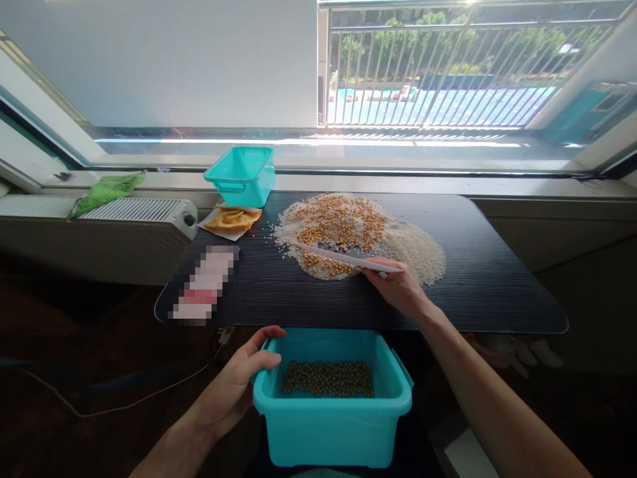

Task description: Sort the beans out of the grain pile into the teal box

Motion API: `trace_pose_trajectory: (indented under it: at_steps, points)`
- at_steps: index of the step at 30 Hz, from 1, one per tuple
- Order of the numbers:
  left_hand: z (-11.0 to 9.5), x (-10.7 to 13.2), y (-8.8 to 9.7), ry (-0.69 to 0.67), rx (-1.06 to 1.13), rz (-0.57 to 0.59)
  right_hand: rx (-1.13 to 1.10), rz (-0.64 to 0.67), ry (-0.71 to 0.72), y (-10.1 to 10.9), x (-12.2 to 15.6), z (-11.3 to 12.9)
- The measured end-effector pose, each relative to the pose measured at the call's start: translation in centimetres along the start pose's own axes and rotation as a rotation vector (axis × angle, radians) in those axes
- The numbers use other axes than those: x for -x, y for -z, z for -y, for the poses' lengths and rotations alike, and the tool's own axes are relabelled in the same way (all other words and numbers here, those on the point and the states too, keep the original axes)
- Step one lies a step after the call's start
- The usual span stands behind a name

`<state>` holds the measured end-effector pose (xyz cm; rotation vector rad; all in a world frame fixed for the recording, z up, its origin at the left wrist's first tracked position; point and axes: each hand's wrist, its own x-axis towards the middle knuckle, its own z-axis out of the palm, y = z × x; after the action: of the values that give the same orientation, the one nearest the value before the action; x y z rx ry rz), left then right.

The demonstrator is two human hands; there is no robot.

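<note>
My left hand grips the left rim of a turquoise plastic bin, thumb over the edge. Inside the bin, a layer of round dried peas covers part of the bottom. My right hand pinches a thin white card, seen nearly edge-on and slanting across the near part of the pile. Beneath and beyond the card, yellow-orange dried peas lie mixed with white rice. A heap of mostly plain rice sits at the pile's right side.
The dark tabletop stands against a windowsill. At its back left is a second turquoise bin, beside a folded yellow-orange cloth on white paper. A blurred-out flat item lies nearer. A green cloth rests on the radiator.
</note>
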<state>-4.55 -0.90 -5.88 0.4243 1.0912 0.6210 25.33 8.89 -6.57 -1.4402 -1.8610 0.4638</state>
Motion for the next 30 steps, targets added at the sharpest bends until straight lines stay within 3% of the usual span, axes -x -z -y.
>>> trace_pose_trajectory:
  at_steps: [7,11,21,30]
  points:
    - [0.0,0.2,-0.4,0.0,-0.011,-0.007,-0.009,0.028,0.036,-0.2,0.5,-0.1]
    - [0.5,-0.3,-0.7,-0.01,-0.025,0.004,-0.034,-0.039,-0.033,0.0,0.6,0.2]
    - [1.3,-1.3,-3.2,-0.041,-0.032,0.065,-0.071,-0.115,-0.247,3.9,3.1,-0.5]
    - [2.1,-1.8,-3.2,-0.111,-0.066,0.046,-0.314,-0.204,-0.302,1.6,3.5,-2.3]
